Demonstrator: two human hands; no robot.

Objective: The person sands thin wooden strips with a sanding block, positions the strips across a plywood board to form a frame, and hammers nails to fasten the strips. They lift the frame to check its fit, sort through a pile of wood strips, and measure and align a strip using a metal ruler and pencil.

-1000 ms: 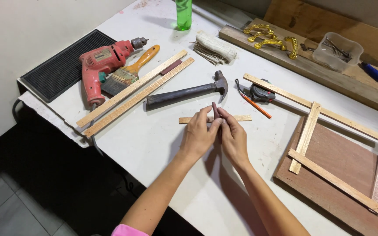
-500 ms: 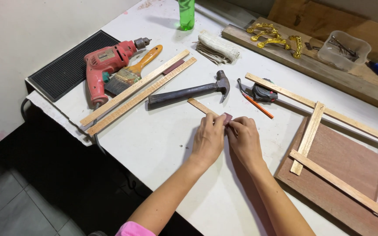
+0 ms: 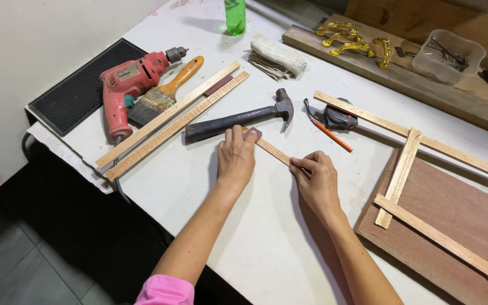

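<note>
A short thin wooden strip (image 3: 273, 151) lies flat on the white table (image 3: 255, 237) in front of me. My left hand (image 3: 236, 157) presses a small dark reddish block (image 3: 253, 134) on the strip's far end, just below the hammer (image 3: 238, 118). My right hand (image 3: 314, 179) pinches the strip's near end between thumb and fingers.
Two long wooden slats (image 3: 170, 121), a red electric drill (image 3: 125, 85), a paintbrush (image 3: 165, 93) and a black ribbed mat (image 3: 88, 85) sit at left. A pencil (image 3: 332, 135), tape measure (image 3: 339, 117), plywood board with slats (image 3: 447, 214), folded cloth (image 3: 277, 58), green bottle (image 3: 235, 11), gold handles (image 3: 357, 45) and a plastic box (image 3: 448, 55) lie beyond.
The hands have moved apart along the strip. The left hand slid toward the hammer with the block, and the strip now lies at a diagonal.
</note>
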